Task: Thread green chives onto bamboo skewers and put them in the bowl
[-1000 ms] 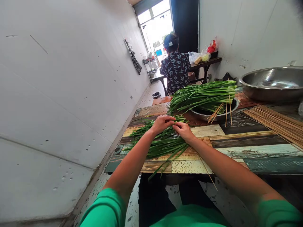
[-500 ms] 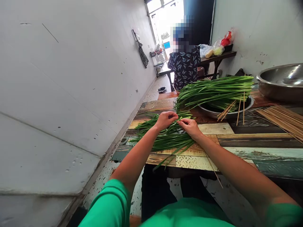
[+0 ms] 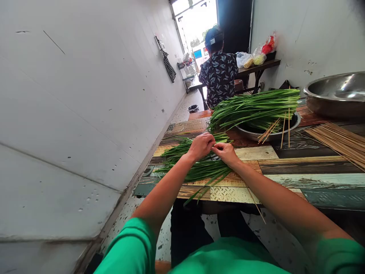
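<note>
Both hands are close together above a spread of long green garlic chives (image 3: pixel 205 171) on the table. My left hand (image 3: pixel 202 146) is closed, its thumb and fingers pinched; whatever lies between them is hidden. Right beside it, my right hand (image 3: pixel 226 152) also pinches, fingertips nearly meeting those of the left, and what it grips is too small to make out. Pale stem ends (image 3: pixel 224 137) show just behind the fingers. A thin wooden skewer (image 3: pixel 258 207) sticks out below my right forearm, past the table's front edge.
A metal bowl (image 3: pixel 296 123) bears a large chive bundle (image 3: pixel 256 108) with several skewers (image 3: pixel 269 131) at it. More skewers (image 3: pixel 339 142) lie to the right, before a big steel basin (image 3: pixel 316 93). A person (image 3: pixel 219 78) sits facing away beyond the table. A wall (image 3: pixel 85 95) runs along the left.
My left hand's fingers have curled in more, closing toward the right fingertips. The whole view has shifted slightly; the chives and bowls stay where they were.
</note>
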The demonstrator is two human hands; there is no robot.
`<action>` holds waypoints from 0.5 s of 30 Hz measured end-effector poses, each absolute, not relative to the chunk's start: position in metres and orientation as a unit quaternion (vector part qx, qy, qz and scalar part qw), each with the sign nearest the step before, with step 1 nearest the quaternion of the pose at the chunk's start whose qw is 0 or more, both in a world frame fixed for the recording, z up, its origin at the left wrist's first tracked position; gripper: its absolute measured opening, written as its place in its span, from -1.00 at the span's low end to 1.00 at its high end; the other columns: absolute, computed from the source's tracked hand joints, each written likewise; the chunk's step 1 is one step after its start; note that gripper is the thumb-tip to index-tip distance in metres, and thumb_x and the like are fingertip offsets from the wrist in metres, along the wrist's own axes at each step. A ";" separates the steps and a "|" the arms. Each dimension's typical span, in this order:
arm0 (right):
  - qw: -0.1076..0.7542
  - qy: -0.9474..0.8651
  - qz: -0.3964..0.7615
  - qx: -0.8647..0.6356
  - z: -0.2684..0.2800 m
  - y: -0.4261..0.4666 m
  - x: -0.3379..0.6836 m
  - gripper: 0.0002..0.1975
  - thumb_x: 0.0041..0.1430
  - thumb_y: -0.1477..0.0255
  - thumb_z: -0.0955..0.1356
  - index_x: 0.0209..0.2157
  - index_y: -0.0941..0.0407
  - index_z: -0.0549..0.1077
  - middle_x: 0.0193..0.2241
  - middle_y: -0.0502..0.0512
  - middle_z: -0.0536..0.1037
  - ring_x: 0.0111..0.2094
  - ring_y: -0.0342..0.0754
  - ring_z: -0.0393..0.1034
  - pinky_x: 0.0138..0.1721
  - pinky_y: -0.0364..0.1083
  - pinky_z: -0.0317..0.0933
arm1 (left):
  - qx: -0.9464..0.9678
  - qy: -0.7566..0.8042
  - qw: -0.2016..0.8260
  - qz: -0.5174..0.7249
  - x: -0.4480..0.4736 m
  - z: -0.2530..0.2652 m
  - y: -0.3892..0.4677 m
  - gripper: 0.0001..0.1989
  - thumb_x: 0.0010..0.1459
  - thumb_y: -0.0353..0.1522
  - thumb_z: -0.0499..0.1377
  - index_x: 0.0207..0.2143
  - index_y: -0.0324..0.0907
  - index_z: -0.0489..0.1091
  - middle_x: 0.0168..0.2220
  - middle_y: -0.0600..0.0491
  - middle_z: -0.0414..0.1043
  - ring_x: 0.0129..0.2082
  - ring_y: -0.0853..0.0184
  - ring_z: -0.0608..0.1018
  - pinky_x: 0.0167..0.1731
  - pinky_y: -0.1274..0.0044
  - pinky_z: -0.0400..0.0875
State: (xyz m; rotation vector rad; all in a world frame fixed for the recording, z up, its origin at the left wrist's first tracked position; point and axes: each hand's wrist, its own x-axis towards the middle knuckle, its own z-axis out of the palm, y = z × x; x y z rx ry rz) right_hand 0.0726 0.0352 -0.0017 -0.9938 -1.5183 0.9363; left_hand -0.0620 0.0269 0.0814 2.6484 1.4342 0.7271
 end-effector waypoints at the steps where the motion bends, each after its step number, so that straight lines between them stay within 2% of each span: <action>1: 0.522 -0.635 0.392 -0.413 -0.002 0.035 0.073 -0.70 -0.10 0.16 0.36 -0.59 0.12 0.50 -0.62 -0.01 0.49 -0.54 -0.13 0.26 -0.45 -0.13 0.10 | 0.850 0.465 0.022 0.247 -0.061 0.083 0.027 -0.88 0.14 -0.46 0.12 -0.45 -0.22 0.40 -0.42 0.03 0.44 -0.36 0.36 0.42 -0.29 0.54 0.28; 8: 0.520 -0.630 0.399 -0.417 -0.002 0.036 0.073 -0.70 -0.11 0.16 0.38 -0.57 0.14 0.50 -0.59 0.01 0.51 -0.51 -0.12 0.30 -0.42 -0.13 0.14 | 0.809 0.510 0.044 0.289 -0.065 0.091 0.031 -0.72 0.22 -0.40 0.03 -0.56 -0.22 0.32 -0.57 0.12 0.29 -0.52 0.45 0.28 -0.41 0.57 0.18; 12: 0.521 -0.632 0.399 -0.413 -0.005 0.037 0.072 -0.68 -0.08 0.16 0.37 -0.54 0.15 0.52 -0.60 -0.02 0.49 -0.52 -0.13 0.29 -0.43 -0.13 0.13 | 0.828 0.476 0.109 0.275 -0.069 0.081 0.034 -0.88 0.10 -0.33 0.21 -0.36 -0.21 0.49 -0.52 0.15 0.39 -0.53 0.48 0.32 -0.44 0.60 0.21; 15: 0.521 -0.632 0.404 -0.408 -0.005 0.036 0.072 -0.67 -0.06 0.15 0.36 -0.52 0.16 0.54 -0.60 -0.03 0.50 -0.52 -0.13 0.30 -0.42 -0.13 0.14 | 0.835 0.463 0.118 0.274 -0.069 0.076 0.035 -0.91 0.07 -0.38 0.24 -0.39 -0.20 0.54 -0.48 0.10 0.48 -0.47 0.45 0.41 -0.39 0.59 0.26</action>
